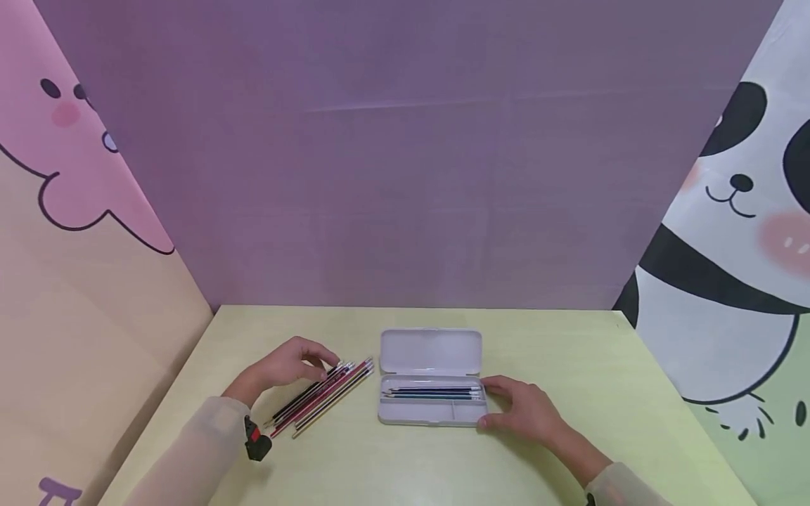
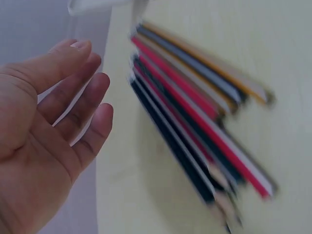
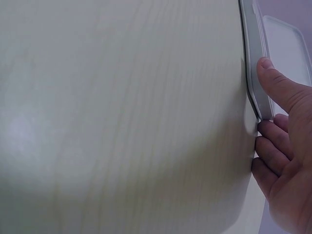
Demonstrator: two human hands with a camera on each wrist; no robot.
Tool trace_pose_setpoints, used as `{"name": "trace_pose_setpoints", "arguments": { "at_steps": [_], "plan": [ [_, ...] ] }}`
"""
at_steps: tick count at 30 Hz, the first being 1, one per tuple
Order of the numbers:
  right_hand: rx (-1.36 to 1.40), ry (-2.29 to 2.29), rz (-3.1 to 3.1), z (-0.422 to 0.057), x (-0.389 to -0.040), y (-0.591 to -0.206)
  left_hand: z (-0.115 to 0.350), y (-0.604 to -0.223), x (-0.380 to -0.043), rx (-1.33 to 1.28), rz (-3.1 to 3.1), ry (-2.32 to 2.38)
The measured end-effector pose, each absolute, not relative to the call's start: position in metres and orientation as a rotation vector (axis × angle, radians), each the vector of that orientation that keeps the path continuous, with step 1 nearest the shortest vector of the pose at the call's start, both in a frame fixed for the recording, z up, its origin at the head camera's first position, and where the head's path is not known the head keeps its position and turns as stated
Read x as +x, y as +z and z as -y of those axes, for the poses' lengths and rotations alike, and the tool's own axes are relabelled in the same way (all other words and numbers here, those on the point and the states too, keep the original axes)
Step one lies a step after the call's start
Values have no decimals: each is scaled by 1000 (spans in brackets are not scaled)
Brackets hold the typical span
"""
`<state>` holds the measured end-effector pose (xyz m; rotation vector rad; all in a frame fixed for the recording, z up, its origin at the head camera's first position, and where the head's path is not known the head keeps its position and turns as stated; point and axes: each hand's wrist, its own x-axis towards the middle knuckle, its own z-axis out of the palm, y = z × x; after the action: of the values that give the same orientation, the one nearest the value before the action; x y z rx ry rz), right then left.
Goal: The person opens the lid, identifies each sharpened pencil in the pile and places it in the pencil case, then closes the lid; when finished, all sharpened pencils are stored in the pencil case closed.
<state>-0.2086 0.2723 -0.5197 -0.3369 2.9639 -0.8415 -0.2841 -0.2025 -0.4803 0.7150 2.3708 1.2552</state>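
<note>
An open white pencil case [image 1: 415, 416] lies on the table with its lid [image 1: 431, 351] folded back. Several dark pencils [image 1: 433, 393] are inside its upper compartment. My right hand [image 1: 524, 409] holds the case at its right end, the thumb [image 3: 275, 80] on the front corner and the fingers along the side. To the left of the case is a loose bunch of pencils [image 1: 330, 402] in black, red and yellow stripes. Above their far ends hovers my left hand [image 1: 292, 364], its fingers loosely bent. In the left wrist view the pencils show beside that hand, with nothing between fingers and thumb.
The pale wooden table [image 1: 557, 358] ends at a purple backdrop [image 1: 405, 176]. Side panels flank it, with a pink cartoon figure on the left and a panda [image 1: 715, 302] on the right. A dark wrist strap device [image 1: 256, 441] sits on my left wrist.
</note>
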Motion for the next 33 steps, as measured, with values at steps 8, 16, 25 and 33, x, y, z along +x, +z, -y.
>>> {"name": "trace_pose_setpoints", "arguments": {
  "at_steps": [8,16,25,33],
  "plan": [
    [-309,-856,-2959,-271,-206,-519,230,-500,-281,669,-2298,1274],
    [-311,-843,-2967,-272,-207,-520,233,-511,-280,663,-2338,1237],
    [-297,-855,-2960,-272,-210,-523,233,-516,-282,714,-2436,1172],
    [-300,-856,-2963,-273,-210,-524,232,-516,-285,677,-2485,1111]
  ]
}}
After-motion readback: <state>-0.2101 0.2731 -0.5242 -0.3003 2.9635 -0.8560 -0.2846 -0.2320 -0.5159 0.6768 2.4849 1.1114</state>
